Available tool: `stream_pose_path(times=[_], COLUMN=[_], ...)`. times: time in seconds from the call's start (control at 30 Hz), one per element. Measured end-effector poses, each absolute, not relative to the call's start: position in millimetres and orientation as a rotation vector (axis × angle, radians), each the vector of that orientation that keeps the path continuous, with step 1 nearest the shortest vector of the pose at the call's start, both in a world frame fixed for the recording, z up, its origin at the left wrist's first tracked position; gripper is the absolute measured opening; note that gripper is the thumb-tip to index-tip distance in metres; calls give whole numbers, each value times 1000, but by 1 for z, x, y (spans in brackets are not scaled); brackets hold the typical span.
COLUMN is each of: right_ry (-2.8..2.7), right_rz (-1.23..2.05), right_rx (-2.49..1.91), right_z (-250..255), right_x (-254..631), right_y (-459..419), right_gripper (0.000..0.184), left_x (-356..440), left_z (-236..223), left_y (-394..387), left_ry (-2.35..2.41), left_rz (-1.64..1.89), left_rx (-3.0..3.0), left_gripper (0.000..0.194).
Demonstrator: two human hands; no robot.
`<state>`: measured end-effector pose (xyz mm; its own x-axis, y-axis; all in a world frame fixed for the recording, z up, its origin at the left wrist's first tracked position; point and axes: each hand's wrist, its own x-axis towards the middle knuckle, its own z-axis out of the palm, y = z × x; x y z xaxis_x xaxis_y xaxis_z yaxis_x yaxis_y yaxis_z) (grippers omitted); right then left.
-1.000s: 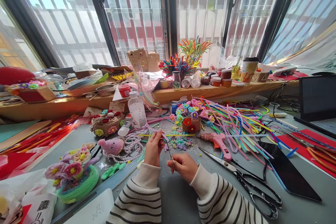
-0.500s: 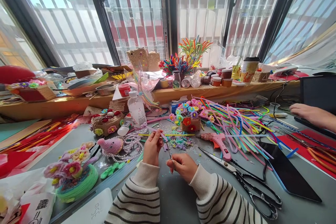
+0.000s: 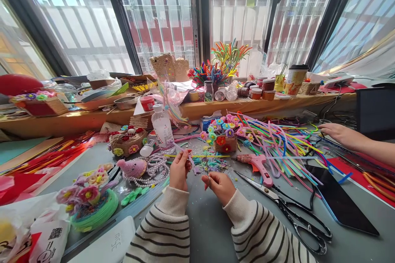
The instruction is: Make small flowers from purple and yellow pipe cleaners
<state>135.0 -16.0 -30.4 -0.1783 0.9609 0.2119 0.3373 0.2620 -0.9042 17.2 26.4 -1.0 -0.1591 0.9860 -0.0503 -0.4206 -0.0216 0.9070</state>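
Lilac pipe cleaner [image 3: 195, 166]: left hand [image 3: 180, 170], fingers clamped on it, seemingly for steadiness; slim tool [image 3: 207, 170]: right hand [image 3: 219, 185], fingers pinching.

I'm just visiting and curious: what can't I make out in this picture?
All in the head view:
- Handle of the thin tool: hidden by the right hand's fingers.
- Pinched part of the lilac strip: covered by the left hand.
- Bottle print: too small to read.
- Owner of the other person's hand: cut off by the right edge.
- White box's near end: cut off by the bottom edge.
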Motion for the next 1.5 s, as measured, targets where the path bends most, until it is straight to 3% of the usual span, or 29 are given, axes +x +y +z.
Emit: stream_pose_path(times=[0.3, 0.6, 1.23, 1.5], right_ry=[-1853, -2028, -1858, -1852], right_rz=[1002, 940, 900, 889], right_rx=[-1099, -1112, -1143, -1151], right_z=[-32, -34, -28, -27], right_x=[134, 132, 132, 132], right_y=[-20, -23, -24, -24], right_gripper=[66, 60, 42, 50], left_x=[19, 27, 21, 20], left_z=[3, 12, 0, 2], left_y=[23, 14, 22, 22], left_ry=[973, 941, 901, 906], left_rz=[1433, 1411, 1457, 1479], left_rx=[894, 916, 915, 881], left_gripper=[22, 21, 21, 22])
